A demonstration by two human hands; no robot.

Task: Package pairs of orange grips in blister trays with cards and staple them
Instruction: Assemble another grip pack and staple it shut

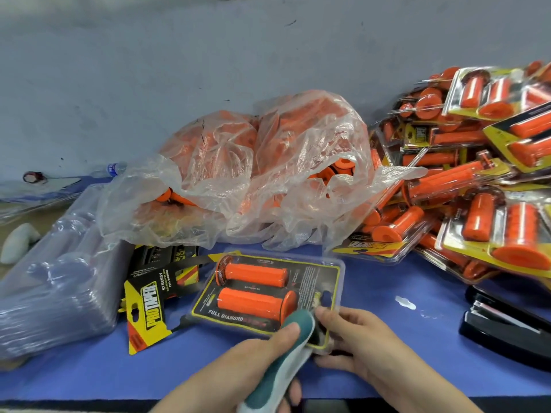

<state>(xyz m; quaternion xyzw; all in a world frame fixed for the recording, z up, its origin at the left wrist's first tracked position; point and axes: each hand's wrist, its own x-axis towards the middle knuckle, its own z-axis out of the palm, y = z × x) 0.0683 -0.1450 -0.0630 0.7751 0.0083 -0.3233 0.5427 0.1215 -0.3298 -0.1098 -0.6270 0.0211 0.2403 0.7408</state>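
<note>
Curling left hand round stapler

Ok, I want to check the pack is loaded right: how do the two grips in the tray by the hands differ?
The upper grip has its flange at the left end; the lower grip has its at the right. The upper grip's flange looks dark; the lower grip's is bright orange. The stapler in the left hand overlaps the lower grip's flange, not the upper grip. Both are orange and lie parallel in the tray.
</note>
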